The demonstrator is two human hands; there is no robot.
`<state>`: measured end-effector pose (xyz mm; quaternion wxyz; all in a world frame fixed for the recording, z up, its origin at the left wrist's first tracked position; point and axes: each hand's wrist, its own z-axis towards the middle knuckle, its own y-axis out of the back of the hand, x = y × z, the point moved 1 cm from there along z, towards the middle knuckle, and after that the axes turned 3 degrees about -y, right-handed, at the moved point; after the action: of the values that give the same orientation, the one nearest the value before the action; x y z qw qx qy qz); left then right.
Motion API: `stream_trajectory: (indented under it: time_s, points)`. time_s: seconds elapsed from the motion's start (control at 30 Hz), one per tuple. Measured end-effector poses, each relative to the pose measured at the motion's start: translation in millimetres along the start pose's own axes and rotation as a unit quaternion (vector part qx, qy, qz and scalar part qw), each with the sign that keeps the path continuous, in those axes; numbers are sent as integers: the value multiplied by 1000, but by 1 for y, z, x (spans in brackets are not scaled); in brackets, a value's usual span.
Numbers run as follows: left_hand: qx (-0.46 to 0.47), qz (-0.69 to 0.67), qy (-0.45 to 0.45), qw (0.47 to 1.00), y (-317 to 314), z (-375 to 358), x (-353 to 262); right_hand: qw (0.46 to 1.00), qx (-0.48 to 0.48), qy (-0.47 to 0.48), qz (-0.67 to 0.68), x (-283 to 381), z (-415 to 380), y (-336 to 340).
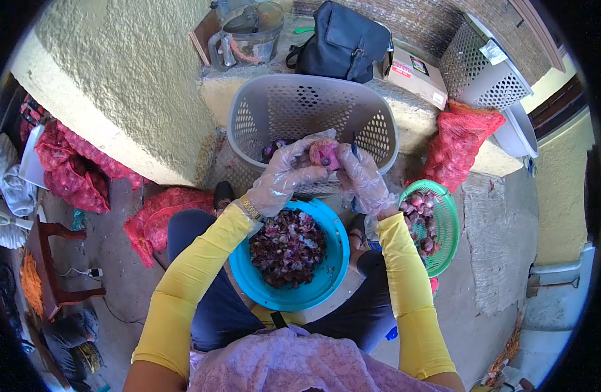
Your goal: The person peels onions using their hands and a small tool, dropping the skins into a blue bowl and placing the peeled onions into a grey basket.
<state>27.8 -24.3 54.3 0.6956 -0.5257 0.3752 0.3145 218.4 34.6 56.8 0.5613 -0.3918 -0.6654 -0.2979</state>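
My left hand (pixel 282 171), in a clear plastic glove, grips a pink-purple onion (pixel 323 155) with one cut end facing me. Against the onion's right side are the fingertips of my gloved right hand (pixel 364 173), which is closed around a thin dark-blue tool (pixel 354 150); its blade, if any, is hidden. Both hands are above the near rim of a grey perforated basket (pixel 313 85), with a few purple onions (pixel 272 150) inside on the left. Below, between my legs, a blue basin (pixel 339 261) holds a heap of dark onion skins (pixel 288 251).
On the right a green colander (pixel 452 228) holds several onions, with a red mesh sack of onions (pixel 456 140) behind it. More red sacks (pixel 170 215) lie left. A black bag (pixel 343 42), a carton (pixel 414 75) and a bucket (pixel 254 36) stand on the ledge.
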Motion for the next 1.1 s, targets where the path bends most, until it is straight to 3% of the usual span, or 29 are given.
stream_trajectory:
  time_s: [0.07,0.2,0.33,0.4,0.53,0.6,0.7,0.8,0.87,0.97,1.1]
  points:
    - [13,32,-19,999,2,1,0,997,32,-72,25,3,-3,2]
    - [17,140,-73,987,9,4,8,999,9,-35,-6,-1,-3,-11]
    - [16,149,-80,985,17,10,7,999,24,-5,24,-3,1,-12]
    - [44,398,-240,884,25,14,7,999,20,-18,22,-7,5,-10]
    - [20,346,-234,908,21,11,6,996,15,-55,64,-2,3,-12]
    - [6,158,-135,978,13,7,3,998,12,-52,45,-2,4,-11]
    - [2,129,-107,986,15,5,0,999,-4,-41,-5,-3,7,-7]
    - [-24,92,-72,993,16,7,-1,998,-10,-27,55,3,8,-5]
    - [-6,127,-80,989,20,10,-2,981,-54,-45,181,3,9,-1]
    - [22,157,-71,985,18,9,-9,992,-61,34,101,-1,10,9]
    - [11,206,-82,975,24,6,-7,990,-77,63,102,3,7,9]
